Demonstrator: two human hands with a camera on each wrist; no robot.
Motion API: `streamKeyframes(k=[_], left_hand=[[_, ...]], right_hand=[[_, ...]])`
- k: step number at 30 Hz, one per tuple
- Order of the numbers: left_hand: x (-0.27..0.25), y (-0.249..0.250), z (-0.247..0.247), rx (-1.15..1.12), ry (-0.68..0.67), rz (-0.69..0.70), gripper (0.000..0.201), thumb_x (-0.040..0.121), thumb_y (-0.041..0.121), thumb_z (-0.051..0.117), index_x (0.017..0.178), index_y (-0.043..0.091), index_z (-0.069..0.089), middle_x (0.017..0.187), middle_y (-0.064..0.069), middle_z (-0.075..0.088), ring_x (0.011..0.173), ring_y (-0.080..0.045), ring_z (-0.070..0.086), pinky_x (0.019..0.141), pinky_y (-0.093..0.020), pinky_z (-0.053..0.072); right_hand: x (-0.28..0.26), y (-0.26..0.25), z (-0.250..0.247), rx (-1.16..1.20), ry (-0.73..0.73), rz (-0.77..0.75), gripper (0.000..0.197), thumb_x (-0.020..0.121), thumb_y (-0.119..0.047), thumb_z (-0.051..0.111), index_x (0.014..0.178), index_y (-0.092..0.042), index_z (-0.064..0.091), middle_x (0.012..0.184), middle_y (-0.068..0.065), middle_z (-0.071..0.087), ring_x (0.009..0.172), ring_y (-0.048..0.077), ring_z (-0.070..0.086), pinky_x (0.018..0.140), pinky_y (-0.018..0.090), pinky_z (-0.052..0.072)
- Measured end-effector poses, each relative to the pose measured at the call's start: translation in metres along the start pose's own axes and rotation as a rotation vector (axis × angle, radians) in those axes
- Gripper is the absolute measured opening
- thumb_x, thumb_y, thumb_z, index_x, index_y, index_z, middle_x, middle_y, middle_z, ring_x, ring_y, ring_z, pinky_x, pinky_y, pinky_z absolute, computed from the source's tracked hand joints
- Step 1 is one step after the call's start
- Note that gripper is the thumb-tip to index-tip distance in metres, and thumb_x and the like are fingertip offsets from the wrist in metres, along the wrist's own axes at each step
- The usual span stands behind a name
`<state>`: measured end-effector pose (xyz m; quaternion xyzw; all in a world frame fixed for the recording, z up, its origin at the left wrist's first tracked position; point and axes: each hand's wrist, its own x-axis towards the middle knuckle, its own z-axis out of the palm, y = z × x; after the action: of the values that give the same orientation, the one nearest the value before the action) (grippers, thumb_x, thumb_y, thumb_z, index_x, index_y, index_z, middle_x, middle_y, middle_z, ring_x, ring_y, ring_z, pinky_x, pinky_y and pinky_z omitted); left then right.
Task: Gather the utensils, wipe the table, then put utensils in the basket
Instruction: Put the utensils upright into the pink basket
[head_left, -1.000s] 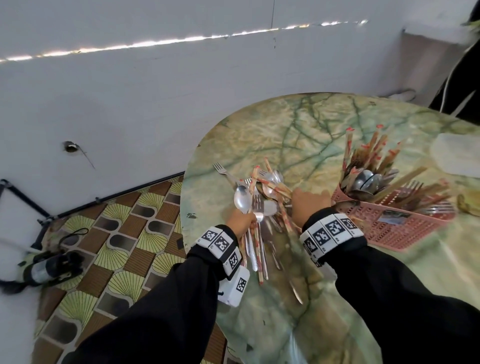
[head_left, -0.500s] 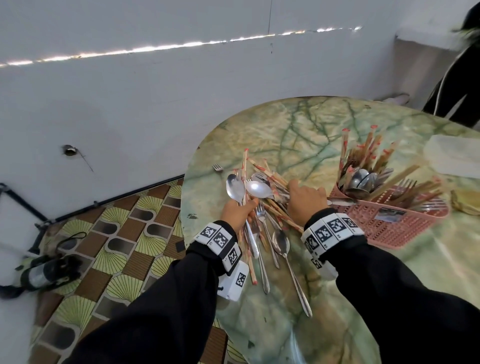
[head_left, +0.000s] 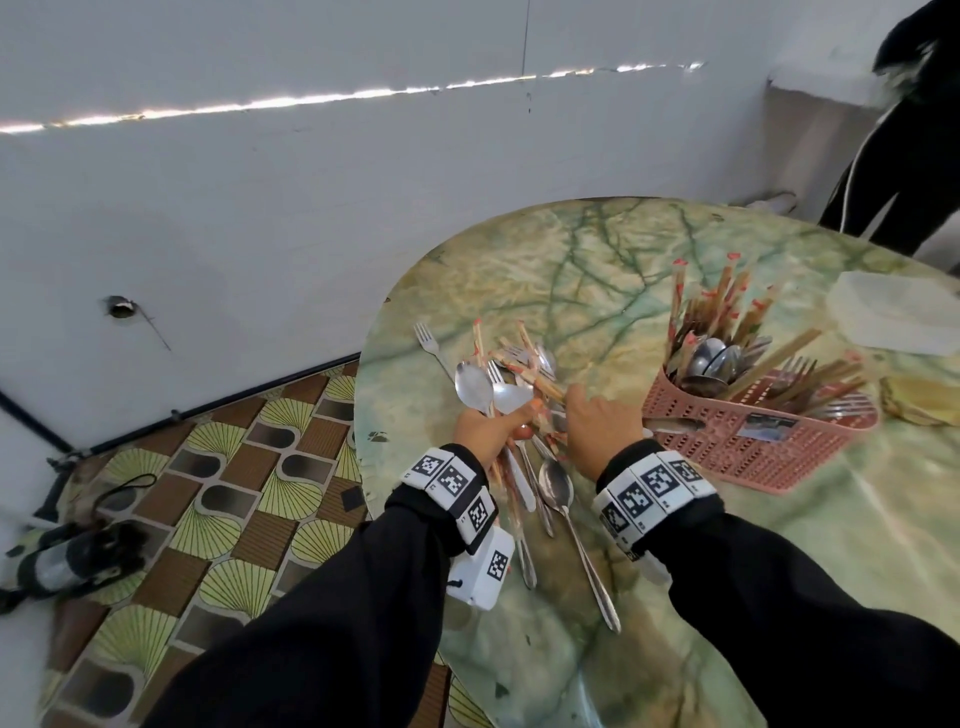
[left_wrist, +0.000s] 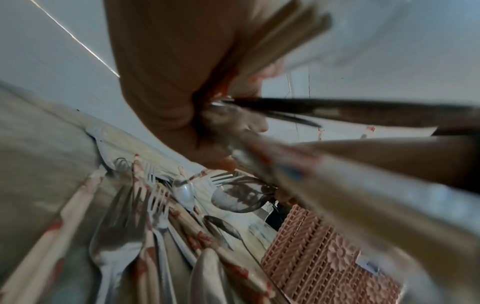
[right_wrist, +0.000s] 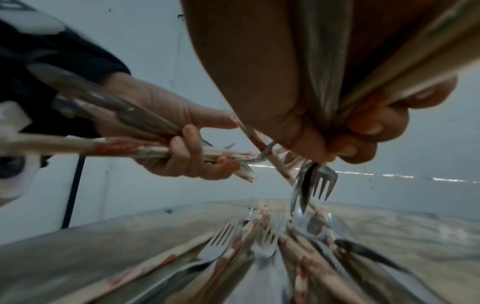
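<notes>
Fingers of the left hand (head_left: 485, 428) and right hand (head_left: 602, 423) clamp crossed bundles of utensils (head_left: 511, 382) above the table (head_left: 597, 291) beside the basket (head_left: 737, 441); tangled, slick handles could slip and scatter.

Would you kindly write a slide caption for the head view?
Both hands, left and right, grip mixed utensils over the marble table, beside the pink basket.

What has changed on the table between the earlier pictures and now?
The left hand and right hand have drawn the scattered metal spoons, forks and paper-wrapped chopsticks into a tighter bundle, and each now grips some. A long metal spoon has come to lie between the wrists. The pink plastic basket and green marbled table stayed as they were.
</notes>
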<state>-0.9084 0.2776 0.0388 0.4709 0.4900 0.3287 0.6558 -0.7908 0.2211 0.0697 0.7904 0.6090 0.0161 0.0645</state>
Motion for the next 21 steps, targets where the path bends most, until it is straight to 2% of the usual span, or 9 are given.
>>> streamKeyframes(k=[3,6,9,13,15,17,18,20,21], left_hand=[[-0.003,-0.007,0.0,0.001,-0.005,-0.02,0.021,0.075,0.009,0.075,0.09,0.007,0.06,0.073,-0.003,0.063,0.045,0.0,0.061,0.049,-0.014,0.05],[-0.002,-0.012,-0.001,0.026,0.0,-0.077,0.018,0.073,0.006,0.076,0.081,0.009,0.061,0.063,0.0,0.062,0.049,-0.007,0.059,0.054,-0.02,0.049],[0.004,-0.013,-0.002,0.047,0.019,-0.126,0.017,0.07,0.004,0.076,0.074,0.008,0.06,0.043,0.004,0.054,0.041,-0.009,0.049,0.056,-0.025,0.045],[0.009,-0.01,-0.01,0.092,0.117,-0.076,0.022,0.068,0.006,0.077,0.08,0.001,0.059,0.07,-0.011,0.058,0.063,-0.021,0.057,0.063,-0.034,0.05],[0.009,-0.008,-0.016,0.117,0.165,-0.048,0.026,0.069,0.008,0.077,0.077,0.004,0.053,0.072,-0.009,0.053,0.067,-0.02,0.053,0.055,-0.028,0.045],[0.011,-0.007,-0.021,0.124,0.215,-0.042,0.033,0.07,0.01,0.077,0.091,-0.001,0.054,0.078,-0.009,0.053,0.072,-0.021,0.053,0.05,-0.025,0.04],[0.014,-0.009,-0.024,0.115,0.242,-0.052,0.041,0.07,0.011,0.077,0.099,-0.006,0.054,0.085,-0.012,0.056,0.078,-0.023,0.056,0.051,-0.026,0.044],[0.017,-0.01,-0.027,0.114,0.286,-0.082,0.059,0.068,0.014,0.078,0.112,-0.015,0.05,0.103,-0.022,0.061,0.093,-0.031,0.061,0.068,-0.036,0.054],[0.017,-0.01,-0.028,0.13,0.304,-0.095,0.063,0.068,0.014,0.078,0.116,-0.014,0.05,0.11,-0.024,0.06,0.1,-0.035,0.061,0.078,-0.039,0.053]], right_hand=[[-0.008,-0.005,0.006,0.0,-0.012,-0.004,0.027,0.091,-0.021,0.047,0.114,-0.009,0.039,0.115,0.009,0.06,0.105,0.029,0.06,0.084,0.037,0.044],[-0.012,-0.007,0.01,-0.021,-0.014,-0.008,0.031,0.088,-0.024,0.051,0.113,-0.009,0.038,0.114,0.01,0.059,0.105,0.028,0.059,0.083,0.035,0.043],[-0.01,-0.004,0.013,-0.004,-0.012,0.021,0.028,0.092,-0.025,0.047,0.113,-0.009,0.038,0.114,0.01,0.06,0.104,0.028,0.06,0.082,0.035,0.043],[-0.008,0.009,0.014,0.045,-0.043,0.083,0.025,0.094,-0.017,0.039,0.116,-0.008,0.039,0.116,0.011,0.059,0.106,0.03,0.06,0.085,0.037,0.045],[-0.007,0.017,0.019,0.053,-0.063,0.093,0.025,0.094,-0.017,0.037,0.117,-0.007,0.04,0.116,0.009,0.059,0.105,0.029,0.06,0.084,0.039,0.047],[-0.007,0.026,0.023,0.064,-0.115,0.109,0.026,0.094,-0.017,0.037,0.118,-0.006,0.042,0.118,0.009,0.058,0.107,0.028,0.06,0.085,0.04,0.047],[-0.007,0.03,0.026,0.081,-0.15,0.112,0.028,0.094,-0.019,0.039,0.118,-0.006,0.043,0.119,0.009,0.058,0.108,0.028,0.06,0.086,0.04,0.047],[-0.01,0.037,0.026,0.156,-0.209,0.122,0.032,0.094,-0.027,0.043,0.118,-0.006,0.045,0.118,0.01,0.059,0.107,0.028,0.06,0.085,0.038,0.048],[-0.011,0.04,0.024,0.209,-0.231,0.128,0.033,0.094,-0.028,0.044,0.118,-0.005,0.046,0.117,0.012,0.06,0.106,0.029,0.06,0.084,0.035,0.047]])
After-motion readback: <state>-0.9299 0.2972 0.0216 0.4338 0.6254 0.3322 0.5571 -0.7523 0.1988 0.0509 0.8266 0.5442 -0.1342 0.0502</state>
